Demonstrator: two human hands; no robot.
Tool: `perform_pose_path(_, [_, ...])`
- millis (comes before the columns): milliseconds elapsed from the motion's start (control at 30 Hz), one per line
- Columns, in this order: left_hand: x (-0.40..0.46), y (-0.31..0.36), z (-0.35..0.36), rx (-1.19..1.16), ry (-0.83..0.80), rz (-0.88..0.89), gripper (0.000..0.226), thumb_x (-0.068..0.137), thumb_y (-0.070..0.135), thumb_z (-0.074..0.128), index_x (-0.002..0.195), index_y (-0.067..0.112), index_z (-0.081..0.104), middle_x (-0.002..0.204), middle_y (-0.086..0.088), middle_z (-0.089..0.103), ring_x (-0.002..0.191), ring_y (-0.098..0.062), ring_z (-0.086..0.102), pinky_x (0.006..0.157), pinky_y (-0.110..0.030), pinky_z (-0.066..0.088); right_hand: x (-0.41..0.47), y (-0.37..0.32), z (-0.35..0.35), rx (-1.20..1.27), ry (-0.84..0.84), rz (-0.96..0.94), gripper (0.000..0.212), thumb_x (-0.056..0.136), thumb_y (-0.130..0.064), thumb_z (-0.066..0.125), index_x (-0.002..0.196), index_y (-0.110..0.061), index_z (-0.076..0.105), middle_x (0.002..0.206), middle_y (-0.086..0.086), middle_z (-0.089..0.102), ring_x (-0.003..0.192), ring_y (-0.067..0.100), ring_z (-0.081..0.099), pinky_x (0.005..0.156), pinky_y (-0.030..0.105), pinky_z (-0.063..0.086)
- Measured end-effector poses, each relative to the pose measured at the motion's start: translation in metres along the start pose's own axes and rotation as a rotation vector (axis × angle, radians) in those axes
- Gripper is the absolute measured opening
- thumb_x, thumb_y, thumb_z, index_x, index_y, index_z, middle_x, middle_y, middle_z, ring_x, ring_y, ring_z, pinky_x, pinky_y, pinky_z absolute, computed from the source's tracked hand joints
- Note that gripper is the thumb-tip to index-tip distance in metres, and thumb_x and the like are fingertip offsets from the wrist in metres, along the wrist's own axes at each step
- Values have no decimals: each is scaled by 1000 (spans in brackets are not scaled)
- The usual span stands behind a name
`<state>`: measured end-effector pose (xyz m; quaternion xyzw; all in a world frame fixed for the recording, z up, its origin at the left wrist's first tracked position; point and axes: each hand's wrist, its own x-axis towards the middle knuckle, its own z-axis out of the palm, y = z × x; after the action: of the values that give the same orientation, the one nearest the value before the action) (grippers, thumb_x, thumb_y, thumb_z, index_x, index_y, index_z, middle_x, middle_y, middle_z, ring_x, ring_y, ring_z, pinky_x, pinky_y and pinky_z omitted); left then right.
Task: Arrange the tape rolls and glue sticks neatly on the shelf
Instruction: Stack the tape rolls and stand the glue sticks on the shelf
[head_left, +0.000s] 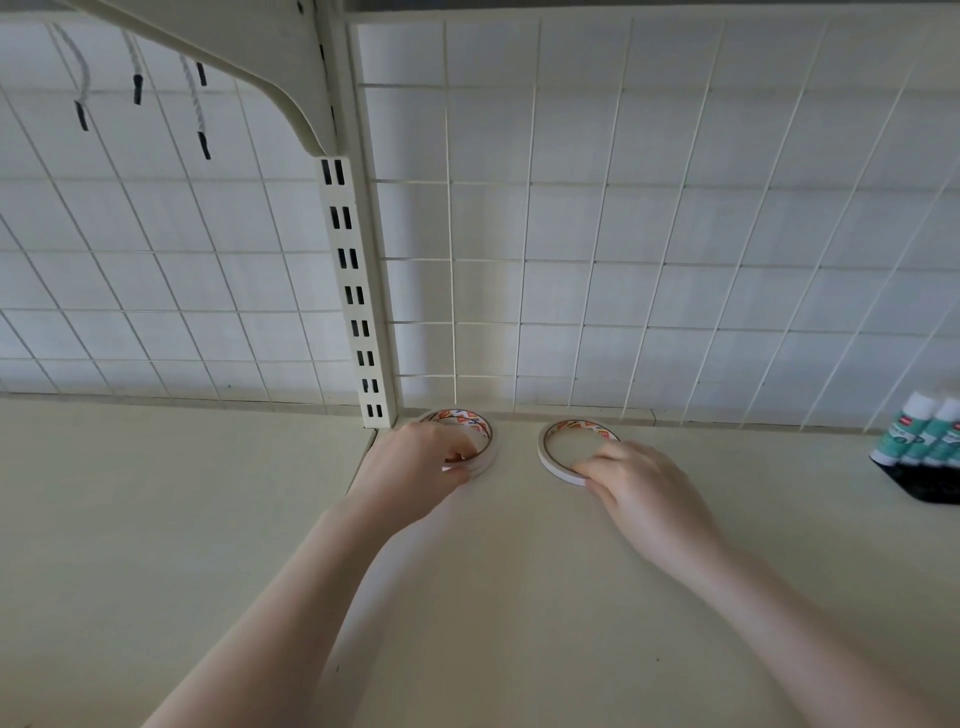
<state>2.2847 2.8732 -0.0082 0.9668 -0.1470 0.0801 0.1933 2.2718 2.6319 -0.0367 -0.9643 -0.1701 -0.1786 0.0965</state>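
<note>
Tape rolls lie flat at the back edge of the cream shelf (208, 519), close to the wire grid back panel (675, 208). Leftmost item: slotted upright (358, 291), standing at the shelf's back edge, with a bracket (249, 88) above it and cords (137, 78) hanging toward the upper left.

Just right of the upright's foot: stacked tape rolls (480, 431), thin white rings with a red-orange printed core, apparently two or three high; exact count unclear. Left hand (415, 467) grips the stack's near edge, thumb and fingertips curled on the rim.

Further right, apart from the stack with bare shelf between: single tape roll (550, 457), lying flat. Right hand (644, 488) rests on its near-right rim, fingers bent over the ring; whether they pinch it or only press on it cannot be told. Hands are apart, one per roll.

Far right, near the back edge: glue sticks (930, 431), white caps, teal labels, upright in a black tray (924, 488), partly cut off by the frame.
</note>
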Motion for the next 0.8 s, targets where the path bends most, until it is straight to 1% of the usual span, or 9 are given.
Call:
perform_pose_path(133, [0, 1, 2, 16, 31, 25, 11, 86, 27, 57, 82, 20, 64, 78, 2, 63, 78, -18, 57, 68, -37, 50, 1, 0, 3, 6, 21, -14, 17, 70, 2, 70, 72, -15, 67, 69, 2, 57, 61, 29, 55, 48, 32, 44])
perform_pose_path(267, [0, 4, 3, 25, 58, 36, 8, 86, 23, 56, 81, 19, 61, 78, 4, 62, 76, -18, 56, 66, -38, 50, 0, 1, 6, 4, 16, -14, 18, 66, 2, 73, 71, -15, 67, 68, 2, 55, 60, 28, 54, 47, 32, 44])
perform_pose_path(433, [-4, 10, 3, 50, 85, 48, 13, 89, 25, 53, 79, 18, 58, 76, 5, 58, 75, -18, 53, 66, -34, 46, -1, -2, 5, -32, 19, -13, 27, 54, 3, 80, 67, -16, 66, 64, 0, 55, 56, 24, 54, 44, 26, 40])
perform_pose_path(500, [-5, 13, 2, 52, 73, 49, 10, 89, 24, 53, 87, 18, 61, 83, 6, 59, 80, -17, 52, 67, -32, 44, -2, -2, 4, 1, 31, -24, 21, 62, 2, 76, 70, -15, 67, 68, 1, 56, 61, 26, 56, 46, 28, 44])
perform_pose_path(533, [-6, 14, 2, 55, 71, 56, 11, 88, 22, 55, 95, 18, 63, 92, 6, 62, 85, -18, 53, 70, -30, 43, -3, -2, 2, 21, 36, -26, 16, 68, 0, 73, 73, -13, 67, 72, 2, 58, 66, 28, 58, 48, 31, 46])
perform_pose_path(633, [-11, 17, -6, 76, 100, 60, 32, 86, 19, 61, 118, 20, 62, 114, 2, 62, 105, -23, 54, 81, -29, 42, -7, 2, -15, 18, 69, -22, 8, 79, -2, 63, 81, -9, 65, 81, 5, 61, 77, 31, 58, 54, 38, 49])
perform_pose_path(667, [-12, 17, -10, 102, 100, 48, 36, 87, 22, 61, 123, 21, 59, 117, 1, 61, 108, -23, 53, 83, -29, 42, -7, 4, -23, 2, 82, -7, 8, 82, -4, 60, 86, -9, 66, 83, 5, 61, 79, 31, 58, 57, 38, 49])
perform_pose_path(733, [-17, 21, -19, 155, 82, 8, 40, 89, 25, 57, 129, 24, 53, 117, 0, 59, 109, -21, 51, 87, -32, 42, -8, 13, -40, -22, 87, 45, 18, 91, -11, 51, 100, -12, 66, 93, 6, 61, 90, 31, 56, 68, 38, 48])
perform_pose_path(800, [-25, 28, -24, 177, 82, -31, 43, 89, 26, 56, 131, 24, 51, 120, 0, 58, 112, -22, 50, 91, -33, 41, -14, 24, -58, -44, 76, 96, 25, 95, -17, 43, 108, -15, 64, 103, 6, 60, 100, 28, 54, 77, 37, 46])
